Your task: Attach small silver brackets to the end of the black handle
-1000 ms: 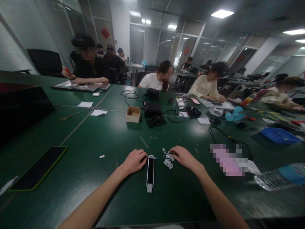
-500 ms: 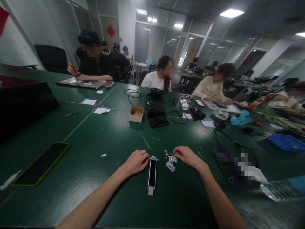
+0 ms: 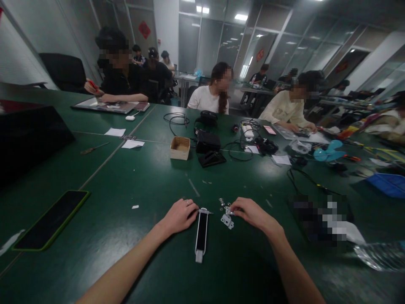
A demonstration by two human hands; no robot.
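Note:
A long, narrow black piece with a white frame [image 3: 201, 234] lies on the green table, a thin metal crosspiece at its far end. My left hand [image 3: 182, 215], a ring on one finger, has its fingers closed at the left end of that crosspiece. To the right sits a small group of silver metal parts. My right hand [image 3: 253, 214] has its fingertips pinched on a small metal plate [image 3: 228, 210], partly hiding it. A second metal plate [image 3: 227, 221] with holes lies just nearer, and several tiny metal bits [image 3: 222, 202] lie beyond.
A phone-like slab with a green edge [image 3: 52, 219] lies left. Farther off stand a small open box [image 3: 180, 148] and black devices [image 3: 208, 141] with cables. A plastic bottle [image 3: 379, 255] and a blue tray [image 3: 387, 185] are right. Other people sit across the table.
My right hand has moved slightly nearer and now covers more of the upper metal plate. My left hand stays at the crosspiece. The camera view has tilted down a little.

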